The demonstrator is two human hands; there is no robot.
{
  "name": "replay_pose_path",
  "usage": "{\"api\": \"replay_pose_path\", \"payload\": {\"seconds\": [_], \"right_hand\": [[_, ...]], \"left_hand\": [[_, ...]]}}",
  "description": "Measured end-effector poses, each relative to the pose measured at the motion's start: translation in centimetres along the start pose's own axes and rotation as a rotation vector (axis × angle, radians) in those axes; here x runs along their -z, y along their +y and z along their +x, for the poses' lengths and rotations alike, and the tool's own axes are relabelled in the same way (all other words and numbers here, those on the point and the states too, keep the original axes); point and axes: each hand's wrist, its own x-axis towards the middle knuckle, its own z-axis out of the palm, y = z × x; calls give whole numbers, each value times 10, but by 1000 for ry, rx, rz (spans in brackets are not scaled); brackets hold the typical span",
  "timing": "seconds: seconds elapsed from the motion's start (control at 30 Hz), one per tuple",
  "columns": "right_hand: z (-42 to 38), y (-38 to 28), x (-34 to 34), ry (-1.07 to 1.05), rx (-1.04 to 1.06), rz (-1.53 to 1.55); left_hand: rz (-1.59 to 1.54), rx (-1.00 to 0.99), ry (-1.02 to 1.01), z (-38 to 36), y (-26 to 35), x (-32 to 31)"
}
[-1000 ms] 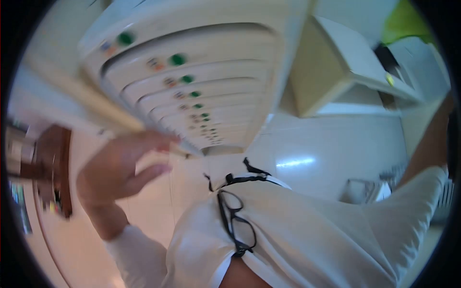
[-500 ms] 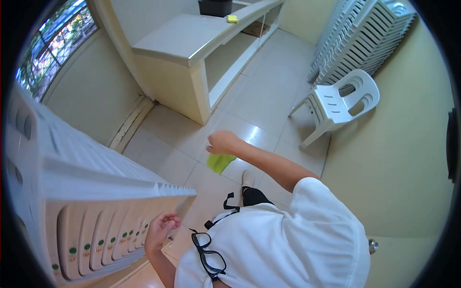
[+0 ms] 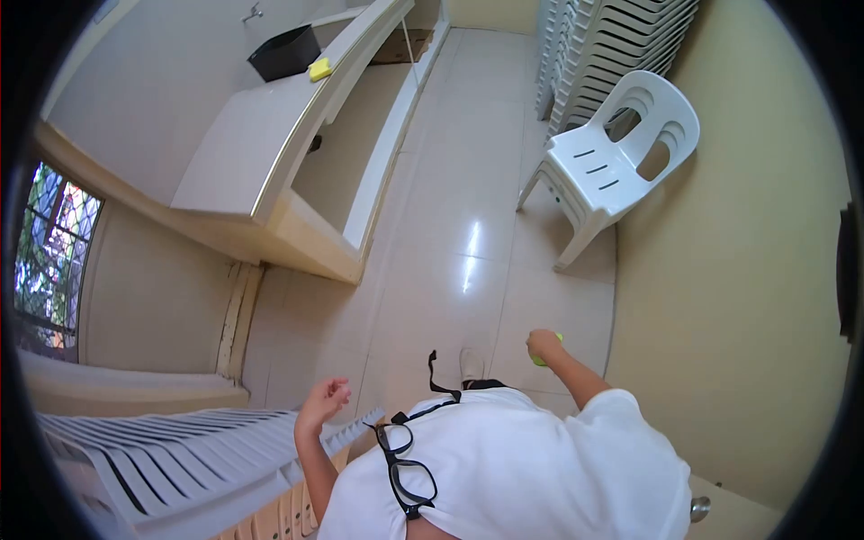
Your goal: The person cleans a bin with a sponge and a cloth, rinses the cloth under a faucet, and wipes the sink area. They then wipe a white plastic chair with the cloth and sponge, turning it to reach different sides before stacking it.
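Since half a second ago our right hand [image 3: 543, 343] has dropped beside our hip, the yellow-green cloth [image 3: 545, 359] now mostly hidden in its closed fist. From the left: stacked white chairs [image 3: 180, 450], our left hand [image 3: 326, 399] loosely curled and empty above them, then one white plastic chair [image 3: 612, 162]. We read no writing.

The single head-worn camera looked steeply down from above the person's white shirt [image 3: 531, 468] toward the glossy tiled floor [image 3: 450, 270], wide-angle.
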Motion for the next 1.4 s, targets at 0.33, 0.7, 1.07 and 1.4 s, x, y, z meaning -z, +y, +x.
{"api": "replay_pose_path", "payload": {"seconds": [0.33,0.7,1.07,1.4], "right_hand": [[-48,-22,256,76,176,1820],[25,69,295,145,149,1511],[112,189,404,420,86,1307],[110,296,359,625,-429,1798]], "left_hand": [[-117,-288,-408,163,204,-111],[-757,-189,-999,281,395,-251],[292,-462,-1071,402,533,-342],[624,-346,-1067,495,560,-432]]}}
